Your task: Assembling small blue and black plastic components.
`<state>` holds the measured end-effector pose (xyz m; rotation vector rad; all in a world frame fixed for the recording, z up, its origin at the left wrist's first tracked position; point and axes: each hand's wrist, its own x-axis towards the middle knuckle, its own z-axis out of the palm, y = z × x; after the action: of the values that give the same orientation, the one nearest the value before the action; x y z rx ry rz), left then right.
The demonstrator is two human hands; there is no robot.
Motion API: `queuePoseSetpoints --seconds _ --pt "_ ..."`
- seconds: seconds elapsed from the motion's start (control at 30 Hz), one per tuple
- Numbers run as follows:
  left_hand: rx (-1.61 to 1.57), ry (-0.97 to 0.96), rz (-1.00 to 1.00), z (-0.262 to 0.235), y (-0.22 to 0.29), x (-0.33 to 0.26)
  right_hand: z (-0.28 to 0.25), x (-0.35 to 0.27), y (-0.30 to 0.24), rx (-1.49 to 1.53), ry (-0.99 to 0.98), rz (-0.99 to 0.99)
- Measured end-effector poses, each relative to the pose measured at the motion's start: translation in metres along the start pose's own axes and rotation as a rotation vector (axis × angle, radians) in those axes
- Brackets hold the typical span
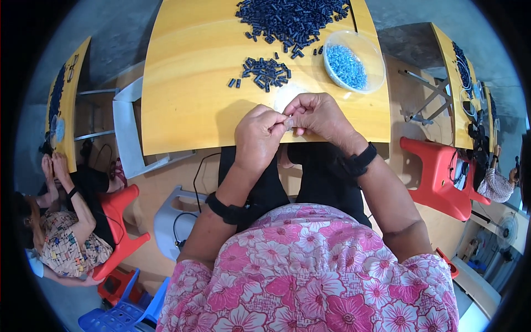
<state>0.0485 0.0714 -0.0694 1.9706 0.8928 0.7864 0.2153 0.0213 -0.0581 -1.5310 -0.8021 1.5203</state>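
Above the near edge of the yellow table (182, 94), my two hands meet fingertip to fingertip. A small clear piece (289, 124) shows between them, too tiny to tell its exact kind. My left hand (256, 136) pinches it with thumb and forefinger. From the other side, my right hand (323, 122) closes on it too, with its fingers curled in. Just beyond the hands lies a small heap of short dark blue tubular parts (266, 73). A round clear tub (376, 72) to the right holds many little light blue translucent pieces (347, 66).
A much larger pile of dark parts (293, 22) covers the table's far end. At left, a person (72, 232) sits on a red stool (119, 221) by another table. A second red stool (440, 177) stands at right, with a grey chair (174, 218) below left.
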Motion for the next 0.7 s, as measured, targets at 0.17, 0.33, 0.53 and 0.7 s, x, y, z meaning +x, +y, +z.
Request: queuePoseSetpoints --seconds 0.17,0.33,0.53,0.7 --pt "-0.024 -0.010 -0.005 0.000 0.000 0.001 0.001 0.001 0.000 -0.031 -0.016 0.006" --pt "-0.036 0.009 0.052 0.002 -0.004 0.000 0.001 0.002 -0.001 -0.036 -0.035 -0.021" --pt "-0.029 0.013 0.078 0.000 -0.008 0.000 0.000 0.001 -0.003 -0.079 -0.034 -0.009" --pt "-0.150 0.001 -0.067 -0.003 0.000 0.006 -0.003 -0.001 -0.007 0.047 -0.016 -0.043"
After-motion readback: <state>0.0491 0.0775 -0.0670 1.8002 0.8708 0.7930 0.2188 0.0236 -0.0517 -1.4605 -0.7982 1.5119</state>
